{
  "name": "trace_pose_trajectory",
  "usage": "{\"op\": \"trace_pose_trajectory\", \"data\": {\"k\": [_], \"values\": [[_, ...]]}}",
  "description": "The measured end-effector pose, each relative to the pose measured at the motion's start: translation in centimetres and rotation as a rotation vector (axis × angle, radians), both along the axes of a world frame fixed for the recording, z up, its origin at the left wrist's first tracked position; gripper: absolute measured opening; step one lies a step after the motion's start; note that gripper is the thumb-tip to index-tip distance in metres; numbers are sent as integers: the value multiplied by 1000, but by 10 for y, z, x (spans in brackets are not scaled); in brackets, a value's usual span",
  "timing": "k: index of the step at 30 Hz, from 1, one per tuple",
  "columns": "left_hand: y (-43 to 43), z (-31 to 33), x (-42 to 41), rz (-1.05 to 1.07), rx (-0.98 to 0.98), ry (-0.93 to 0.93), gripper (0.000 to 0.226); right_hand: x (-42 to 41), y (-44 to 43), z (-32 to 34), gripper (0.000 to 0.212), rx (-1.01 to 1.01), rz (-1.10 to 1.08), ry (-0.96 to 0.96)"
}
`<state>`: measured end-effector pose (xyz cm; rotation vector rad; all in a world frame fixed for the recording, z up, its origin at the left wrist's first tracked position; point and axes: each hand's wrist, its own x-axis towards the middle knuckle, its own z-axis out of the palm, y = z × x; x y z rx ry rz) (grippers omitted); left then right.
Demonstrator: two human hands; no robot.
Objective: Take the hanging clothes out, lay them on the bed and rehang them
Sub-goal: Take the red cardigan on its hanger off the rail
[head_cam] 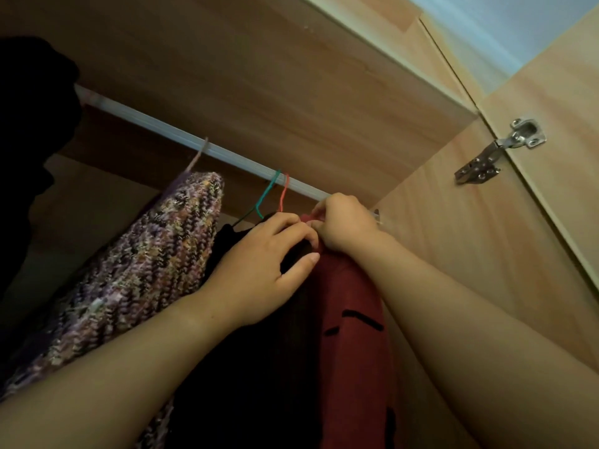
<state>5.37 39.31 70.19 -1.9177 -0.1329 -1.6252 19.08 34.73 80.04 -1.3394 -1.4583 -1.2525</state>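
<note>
At the right end of the white wardrobe rail [227,150], both hands pinch the dark-red knitted garment [353,319]: the right hand [346,222] should steady its collar while the left hand [259,270] lifts the 1 coral hanger hook [284,192] clear.

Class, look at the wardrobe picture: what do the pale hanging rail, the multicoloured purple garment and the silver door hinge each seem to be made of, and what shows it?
Pale hanging rail: probably metal or plastic, smooth, ridged lengthwise; unclear which.
Multicoloured purple garment: chunky knitted yarn, shown by its looped zigzag stitches.
Silver door hinge: metal, shiny, with screw holes.
</note>
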Motion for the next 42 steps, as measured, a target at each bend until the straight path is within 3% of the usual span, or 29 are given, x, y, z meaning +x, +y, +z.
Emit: {"op": "trace_pose_trajectory", "data": {"k": [5,14,22,27,32,35,38,42], "values": [[0,-2,-18,-39,-16,0,27,12,7,5,23,-59,122,79],[-3,-3,-39,-89,-46,-6,23,36,20,14,18,27,204,135],[-3,-6,-38,-32,-68,11,27,58,-1,44,19,219,65,212],[-3,-7,-33,-33,-76,-3,27,71,-18,38,19,230,5,204],[-7,-19,-19,-15,-113,-95,25,92,-46,-17,20,250,23,257],[-18,-40,-1,15,-194,-194,45,98,-69,-71,17,223,97,264],[-33,-72,20,62,-225,-184,65,99,-101,-138,22,191,-33,238],[-45,-120,44,94,-222,-126,68,101,-150,-221,20,185,-9,280]]}}
